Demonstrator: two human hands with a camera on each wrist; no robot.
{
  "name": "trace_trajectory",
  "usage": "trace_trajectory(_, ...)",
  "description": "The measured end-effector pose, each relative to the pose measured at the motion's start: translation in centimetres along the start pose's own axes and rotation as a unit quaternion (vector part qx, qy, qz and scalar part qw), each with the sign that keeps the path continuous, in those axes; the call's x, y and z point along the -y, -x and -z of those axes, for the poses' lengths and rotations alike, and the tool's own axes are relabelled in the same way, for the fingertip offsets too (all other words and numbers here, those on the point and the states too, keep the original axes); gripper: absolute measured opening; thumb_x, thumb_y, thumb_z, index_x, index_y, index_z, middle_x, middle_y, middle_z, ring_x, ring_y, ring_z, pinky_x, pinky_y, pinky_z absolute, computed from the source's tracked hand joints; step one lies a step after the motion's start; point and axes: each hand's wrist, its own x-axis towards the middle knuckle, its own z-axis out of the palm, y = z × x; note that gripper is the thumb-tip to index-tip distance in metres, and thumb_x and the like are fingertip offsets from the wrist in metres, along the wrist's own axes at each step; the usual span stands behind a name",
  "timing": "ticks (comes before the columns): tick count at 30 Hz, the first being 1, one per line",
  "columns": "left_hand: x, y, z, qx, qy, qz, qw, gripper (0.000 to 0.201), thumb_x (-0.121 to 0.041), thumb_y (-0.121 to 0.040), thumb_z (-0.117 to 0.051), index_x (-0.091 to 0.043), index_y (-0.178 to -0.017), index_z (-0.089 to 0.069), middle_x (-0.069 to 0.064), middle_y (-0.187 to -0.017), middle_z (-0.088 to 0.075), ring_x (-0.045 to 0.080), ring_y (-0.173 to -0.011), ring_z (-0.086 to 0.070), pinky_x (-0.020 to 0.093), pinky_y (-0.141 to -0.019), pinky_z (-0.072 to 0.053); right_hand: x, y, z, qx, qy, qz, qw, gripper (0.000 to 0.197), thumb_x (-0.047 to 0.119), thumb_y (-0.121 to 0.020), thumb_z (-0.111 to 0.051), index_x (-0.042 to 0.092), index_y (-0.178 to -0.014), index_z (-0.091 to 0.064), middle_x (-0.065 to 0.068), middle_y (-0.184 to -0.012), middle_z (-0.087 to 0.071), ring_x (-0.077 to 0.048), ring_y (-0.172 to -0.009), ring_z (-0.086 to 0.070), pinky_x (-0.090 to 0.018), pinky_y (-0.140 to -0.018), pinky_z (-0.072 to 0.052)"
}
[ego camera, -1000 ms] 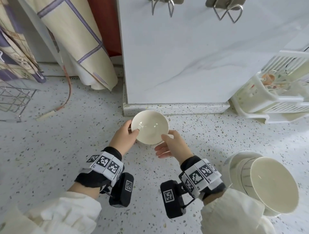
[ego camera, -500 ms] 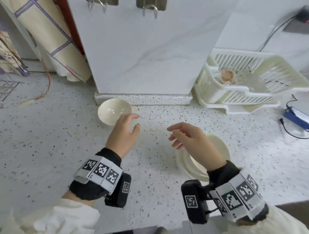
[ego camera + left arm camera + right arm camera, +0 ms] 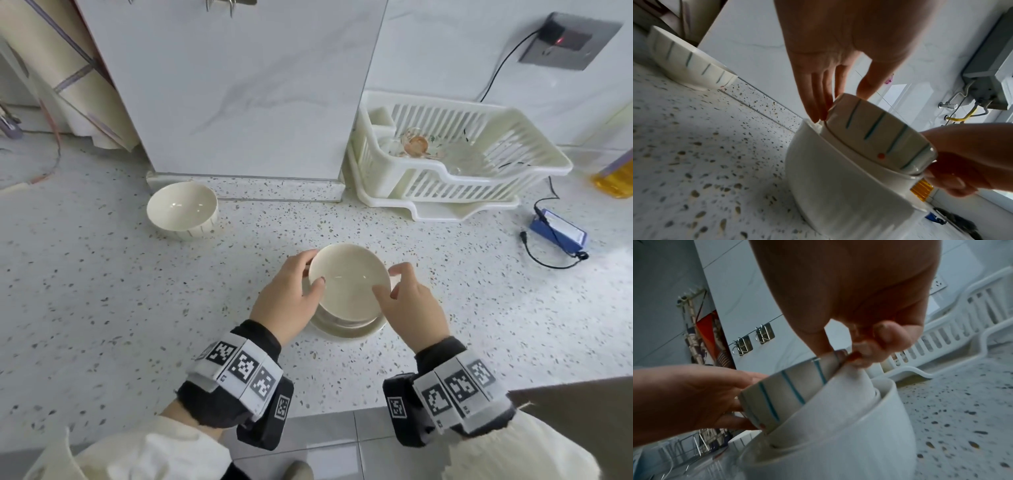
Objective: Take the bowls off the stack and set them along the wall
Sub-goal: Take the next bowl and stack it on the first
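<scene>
Head view: left hand (image 3: 287, 301) and right hand (image 3: 409, 303) pinch opposite rims of the cream, blue-striped ceramic bowl (image 3: 347, 279), top of the stack (image 3: 346, 329) mid-counter; it sits tilted in the nest, so lifting unevenly could jam it, or drag the plain white bowl (image 3: 838, 175) beneath along.

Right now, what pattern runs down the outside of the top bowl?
Thin teal vertical stripes on the cream ceramic top bowl, clearest in the left wrist view.

Home kitchen — terrazzo counter (image 3: 102, 291), dish rack (image 3: 455, 178), tiled wall (image 3: 239, 85).
</scene>
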Motion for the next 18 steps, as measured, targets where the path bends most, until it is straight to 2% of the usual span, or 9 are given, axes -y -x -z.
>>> trace_trajectory(3,-0.2,0.0,-0.3,0.014,-0.02,0.02,1.0,0.047,-0.023,-0.092,-0.045,-0.021,-0.138,-0.034,0.001,-0.137,-0.05,0.018,-0.118,-0.053,0.036,-0.096,-0.049,-0.4,-0.3,-0.3,0.004,0.038,0.022,0.999,0.035,0.023,-0.092,-0.037,0.013,-0.125,-0.045,-0.006,-0.072,-0.06,-0.027,-0.066,-0.054,-0.029,-0.056,-0.04)
trace_trajectory(6,-0.3,0.1,-0.3,0.022,-0.027,0.029,0.999,0.048,-0.016,-0.092,-0.043,-0.02,-0.138,-0.034,0.006,-0.127,-0.059,0.021,-0.112,-0.058,0.033,-0.09,-0.051,-0.3,-0.4,-0.1,-0.007,0.08,0.038,0.996,0.039,0.02,-0.092,-0.033,0.016,-0.129,-0.046,-0.005,-0.07,-0.057,-0.026,-0.065,-0.052,-0.027,-0.054,-0.036)
trace_trajectory(9,-0.3,-0.2,-0.4,0.013,-0.032,0.03,0.999,0.047,-0.011,-0.089,-0.042,-0.019,-0.135,-0.039,0.011,-0.114,-0.066,0.024,-0.101,-0.063,0.04,-0.085,-0.055,0.0,-0.2,0.1,-0.018,0.12,0.051,0.991,0.042,0.017,-0.092,-0.032,0.016,-0.132,-0.044,-0.004,-0.063,-0.053,-0.025,-0.06,-0.049,-0.027,-0.052,-0.035)
trace_trajectory(13,-0.1,-0.5,-0.6,-0.001,-0.034,0.027,0.999,0.05,-0.007,-0.087,-0.042,-0.018,-0.135,-0.04,0.013,-0.11,-0.068,0.027,-0.098,-0.065,0.044,-0.084,-0.055,0.6,-0.2,0.3,-0.024,0.117,0.052,0.992,0.044,0.014,-0.091,-0.034,0.018,-0.135,-0.042,-0.001,-0.053,-0.044,-0.023,-0.054,-0.044,-0.024,-0.042,-0.027)
trace_trajectory(15,0.0,-0.5,-0.5,-0.002,-0.026,0.023,0.999,0.049,-0.006,-0.087,-0.041,-0.018,-0.135,-0.04,0.014,-0.112,-0.068,0.028,-0.101,-0.064,0.045,-0.086,-0.055,0.8,-0.2,0.4,-0.027,0.099,0.051,0.993,0.045,0.015,-0.091,-0.035,0.019,-0.136,-0.042,-0.003,-0.053,-0.047,-0.025,-0.053,-0.046,-0.027,-0.045,-0.032)
trace_trajectory(18,0.1,-0.9,0.2,-0.002,-0.01,0.013,1.0,0.047,-0.006,-0.088,-0.041,-0.015,-0.134,-0.041,0.016,-0.115,-0.067,0.028,-0.104,-0.063,0.045,-0.089,-0.053,1.4,0.2,0.8,-0.036,0.061,0.049,0.996,0.045,0.015,-0.091,-0.036,0.022,-0.135,-0.042,-0.014,-0.059,-0.064,-0.031,-0.057,-0.058,-0.035,-0.055,-0.049)
